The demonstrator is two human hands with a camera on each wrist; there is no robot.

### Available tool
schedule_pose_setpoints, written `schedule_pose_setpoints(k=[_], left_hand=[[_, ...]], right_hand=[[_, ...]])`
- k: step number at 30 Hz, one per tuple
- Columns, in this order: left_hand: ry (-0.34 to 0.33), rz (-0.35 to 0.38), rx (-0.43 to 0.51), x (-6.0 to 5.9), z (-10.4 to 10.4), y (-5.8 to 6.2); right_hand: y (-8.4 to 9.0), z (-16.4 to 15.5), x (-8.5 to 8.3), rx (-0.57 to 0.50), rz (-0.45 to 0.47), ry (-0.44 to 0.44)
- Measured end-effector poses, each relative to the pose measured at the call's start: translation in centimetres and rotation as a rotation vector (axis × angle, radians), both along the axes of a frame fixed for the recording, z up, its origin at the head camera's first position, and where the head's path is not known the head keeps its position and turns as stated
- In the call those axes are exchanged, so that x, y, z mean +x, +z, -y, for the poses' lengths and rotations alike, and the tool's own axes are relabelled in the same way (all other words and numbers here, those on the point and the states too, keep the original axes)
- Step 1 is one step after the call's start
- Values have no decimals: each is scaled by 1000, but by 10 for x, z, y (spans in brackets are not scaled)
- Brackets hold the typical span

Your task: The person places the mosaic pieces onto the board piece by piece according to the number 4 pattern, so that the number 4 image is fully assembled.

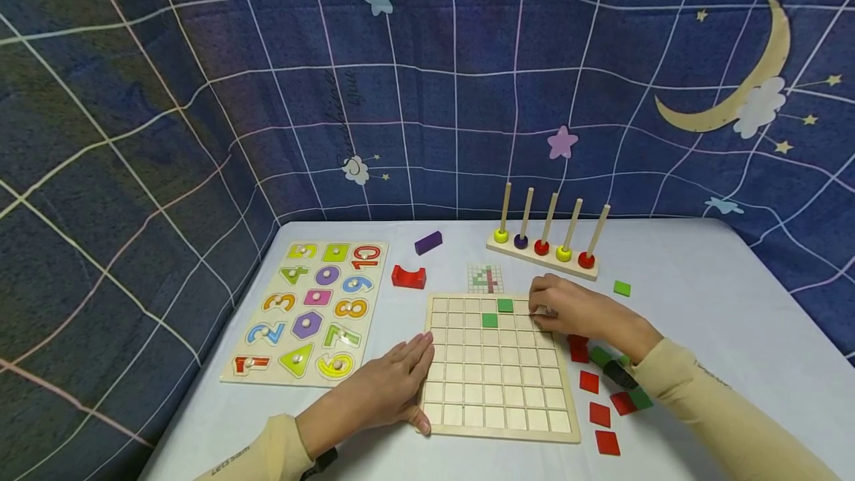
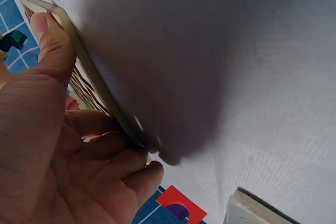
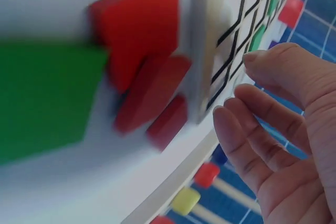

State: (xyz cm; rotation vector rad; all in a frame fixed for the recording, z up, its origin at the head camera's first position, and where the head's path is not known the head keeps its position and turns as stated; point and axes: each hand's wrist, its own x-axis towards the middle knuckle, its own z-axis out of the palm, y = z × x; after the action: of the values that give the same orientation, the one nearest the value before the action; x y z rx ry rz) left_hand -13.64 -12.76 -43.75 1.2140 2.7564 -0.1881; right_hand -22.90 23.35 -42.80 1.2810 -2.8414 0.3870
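Centre-bottom of frame: left hand flat, fingers straight, pressing grid board edge. Right hand over board's upper right, fingers relaxed, holding nothing visible. Two green tiles sit near board top.

A: Setting?

B: Play or learning corner, staged. White table, dark blue cloth backdrop printed with stars and a moon.

A: Evidence?

B: Children's toys all over: number puzzle, wooden grid board, peg rack with coloured rings, loose red tiles and green tiles, blocks.
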Motion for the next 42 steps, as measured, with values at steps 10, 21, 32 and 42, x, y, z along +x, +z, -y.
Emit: schedule_pose_setpoints(k=[10, 21, 32, 42], left_hand=[[-8, -10, 14, -1, 1, -2], [10, 33, 27, -2, 0, 0], [19, 43, 23, -1, 2, -1], [20, 57, 25, -3, 1, 0]], right_hand=[[1, -33, 2, 17, -16, -73], [1, -83, 3, 58, -109, -142], [-13, -125, -1, 47, -83, -291], [-17, -131, -12, 7, -49, -318]])
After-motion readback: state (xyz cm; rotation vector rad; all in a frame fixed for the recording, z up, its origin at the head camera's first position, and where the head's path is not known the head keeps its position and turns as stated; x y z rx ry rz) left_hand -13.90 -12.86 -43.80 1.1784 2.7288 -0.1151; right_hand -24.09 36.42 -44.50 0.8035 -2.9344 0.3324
